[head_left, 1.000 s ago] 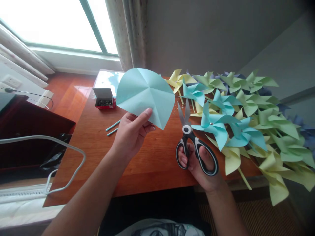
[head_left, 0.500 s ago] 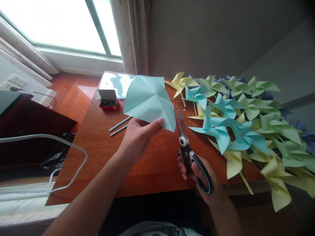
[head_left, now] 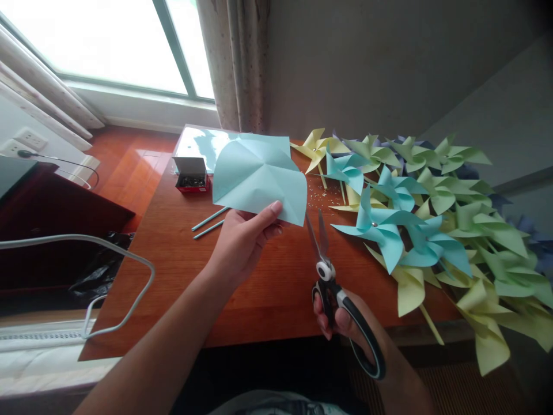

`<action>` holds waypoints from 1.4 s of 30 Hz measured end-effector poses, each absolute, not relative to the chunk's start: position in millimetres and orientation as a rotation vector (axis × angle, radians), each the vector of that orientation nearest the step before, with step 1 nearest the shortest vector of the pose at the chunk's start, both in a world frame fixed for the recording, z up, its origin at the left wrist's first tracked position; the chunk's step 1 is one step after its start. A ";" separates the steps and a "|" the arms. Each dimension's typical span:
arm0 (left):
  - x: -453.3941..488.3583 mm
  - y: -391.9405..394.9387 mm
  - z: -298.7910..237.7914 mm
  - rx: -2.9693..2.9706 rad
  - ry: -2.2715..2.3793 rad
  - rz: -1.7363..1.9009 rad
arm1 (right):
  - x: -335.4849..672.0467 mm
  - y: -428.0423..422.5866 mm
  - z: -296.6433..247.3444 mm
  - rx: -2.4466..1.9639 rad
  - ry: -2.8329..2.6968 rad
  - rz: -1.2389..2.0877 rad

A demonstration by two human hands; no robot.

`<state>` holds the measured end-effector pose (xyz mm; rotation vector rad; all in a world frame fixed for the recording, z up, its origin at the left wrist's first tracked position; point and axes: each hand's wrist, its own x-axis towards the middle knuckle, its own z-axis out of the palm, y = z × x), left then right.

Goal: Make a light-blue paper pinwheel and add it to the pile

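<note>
My left hand (head_left: 244,242) pinches the lower edge of a creased light-blue paper square (head_left: 258,176), held up over the wooden table (head_left: 268,282). My right hand (head_left: 345,325) grips black-and-grey scissors (head_left: 330,276) by the handles. The blades are slightly apart and point up at the paper's lower right corner, their tips just below it.
Several finished paper pinwheels (head_left: 423,219) in blue, green and yellow cover the table's right side. A small red box of pins (head_left: 191,176), a stack of blue paper (head_left: 203,147) and two blue sticks (head_left: 209,223) lie at the back left. A white wire rack (head_left: 86,288) sits left.
The scissors have dropped lower and nearer to me, with the blades narrowed. The paper has tilted and come down closer to the blade tips.
</note>
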<state>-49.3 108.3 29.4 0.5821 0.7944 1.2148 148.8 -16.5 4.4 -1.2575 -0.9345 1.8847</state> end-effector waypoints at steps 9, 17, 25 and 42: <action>-45.8 105.0 26.4 0.683 0.889 1.141 | 144.6 -14.7 15.5 -1.272 -1.022 1.895; -42.6 102.9 23.8 0.806 0.934 1.125 | 143.4 -14.4 15.9 -1.264 -1.010 1.882; -40.5 101.3 22.4 0.858 0.947 1.131 | 143.5 -12.3 19.0 -1.266 -1.039 1.879; -39.7 99.9 22.9 0.943 1.004 1.132 | 146.6 -10.8 25.4 -1.307 -1.094 1.874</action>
